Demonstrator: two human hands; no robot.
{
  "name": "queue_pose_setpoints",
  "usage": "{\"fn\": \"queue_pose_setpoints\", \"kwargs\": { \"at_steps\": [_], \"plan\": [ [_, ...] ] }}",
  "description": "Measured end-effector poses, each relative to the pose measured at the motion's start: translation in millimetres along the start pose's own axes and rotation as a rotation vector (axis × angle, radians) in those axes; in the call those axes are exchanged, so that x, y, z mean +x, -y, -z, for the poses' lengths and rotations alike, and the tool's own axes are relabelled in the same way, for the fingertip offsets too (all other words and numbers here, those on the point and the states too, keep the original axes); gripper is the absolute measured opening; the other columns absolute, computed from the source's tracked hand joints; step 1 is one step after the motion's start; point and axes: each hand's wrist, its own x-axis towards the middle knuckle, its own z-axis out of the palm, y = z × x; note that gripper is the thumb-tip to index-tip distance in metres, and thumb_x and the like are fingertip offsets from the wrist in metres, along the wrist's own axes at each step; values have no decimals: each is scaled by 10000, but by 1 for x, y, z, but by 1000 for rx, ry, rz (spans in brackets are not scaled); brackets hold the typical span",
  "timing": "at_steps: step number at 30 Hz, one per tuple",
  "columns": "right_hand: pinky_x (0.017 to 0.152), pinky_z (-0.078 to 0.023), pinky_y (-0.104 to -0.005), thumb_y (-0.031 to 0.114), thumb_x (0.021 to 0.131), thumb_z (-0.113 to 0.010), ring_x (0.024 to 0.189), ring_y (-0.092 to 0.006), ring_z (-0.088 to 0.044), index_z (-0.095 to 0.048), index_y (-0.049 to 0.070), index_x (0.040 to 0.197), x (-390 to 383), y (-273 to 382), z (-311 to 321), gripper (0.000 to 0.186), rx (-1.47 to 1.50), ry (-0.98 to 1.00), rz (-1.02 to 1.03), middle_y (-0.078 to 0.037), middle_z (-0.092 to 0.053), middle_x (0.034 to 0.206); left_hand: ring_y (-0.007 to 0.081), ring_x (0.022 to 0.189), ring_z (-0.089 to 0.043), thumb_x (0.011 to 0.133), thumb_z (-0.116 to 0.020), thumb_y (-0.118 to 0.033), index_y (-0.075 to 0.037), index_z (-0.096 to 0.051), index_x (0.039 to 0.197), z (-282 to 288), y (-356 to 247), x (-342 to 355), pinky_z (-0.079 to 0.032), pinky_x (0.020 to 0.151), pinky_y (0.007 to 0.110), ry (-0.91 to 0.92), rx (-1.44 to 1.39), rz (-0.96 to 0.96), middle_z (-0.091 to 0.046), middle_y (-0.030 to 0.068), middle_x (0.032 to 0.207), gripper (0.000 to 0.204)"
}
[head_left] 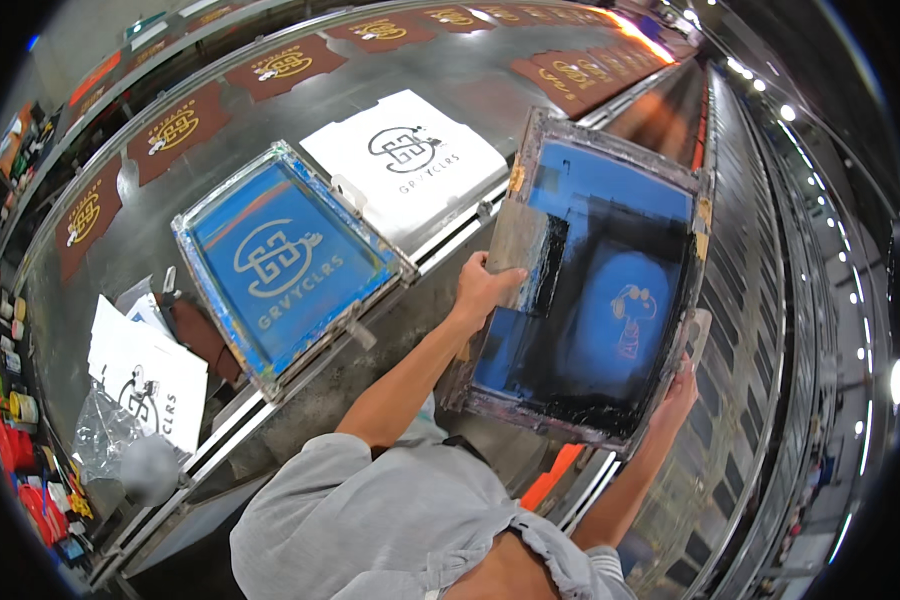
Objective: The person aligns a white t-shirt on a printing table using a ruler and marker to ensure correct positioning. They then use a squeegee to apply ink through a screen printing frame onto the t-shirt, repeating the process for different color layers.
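Note:
A screen printing frame (611,180) with blue mesh, smeared with black ink, is tilted in front of me above the gap beside the table. A small line figure shows on its mesh. My left hand (484,287) is closed around a wooden squeegee (512,240) at the frame's left side, thumb on top; the squeegee's inked edge lies over the mesh. Whether those fingers also grip the frame is hidden. My right hand (679,392) is closed on the frame's lower right side, just below a pale wooden piece (700,335); its fingertips are partly hidden.
Another blue screen frame (193,262) rests on the long table (270,130) at left. Behind it lies a white printed fabric piece (345,135). Brown printed pieces (175,130) line the far side. White printed pieces (120,345) and clear plastic (105,430) lie near left. Metal rails (740,330) run along the right.

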Motion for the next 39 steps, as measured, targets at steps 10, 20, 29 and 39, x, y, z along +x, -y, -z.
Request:
{"fn": "queue_pose_setpoints", "kwargs": {
  "at_steps": [10, 20, 29, 39],
  "plan": [
    [860, -534, -313, 228, 995, -638, 979, -178, -674, -597, -74, 1307, 334, -84, -168, 436, -27, 185, -207, -101, -687, 1147, 202, 862, -678, 773, -805, -125, 108, -534, 1206, -18, -33, 234, -574, 726, 340, -314, -39, -92, -672, 174, 1042, 562],
    [705, -451, -242, 316, 979, -681, 808, -73, -559, -694, -45, 1153, 495, -243, -468, 401, -267, 755, -251, -20, -661, 949, 200, 769, -685, 779, -827, -114, 94, -613, 1145, 113, -61, 327, -580, 695, 355, -931, -49, -199, -701, 152, 979, 472],
    [733, -450, -292, 298, 959, -689, 820, -107, -541, -669, -15, 1138, 454, -321, -583, 361, -319, 981, -202, -23, -649, 919, 164, 818, -658, 789, -806, -91, 65, -693, 1098, 186, -45, 312, -513, 756, 308, -1214, 46, -161, -718, 93, 973, 364],
    [743, -459, -309, 193, 928, -698, 828, -147, -581, -722, -30, 1018, 430, -338, -575, 242, -261, 962, -235, -60, -633, 936, 158, 884, -647, 804, -796, -103, 45, -675, 1158, 193, -23, 300, -499, 809, 307, -1307, 145, -160, -712, 97, 1043, 402]
  ]
}}
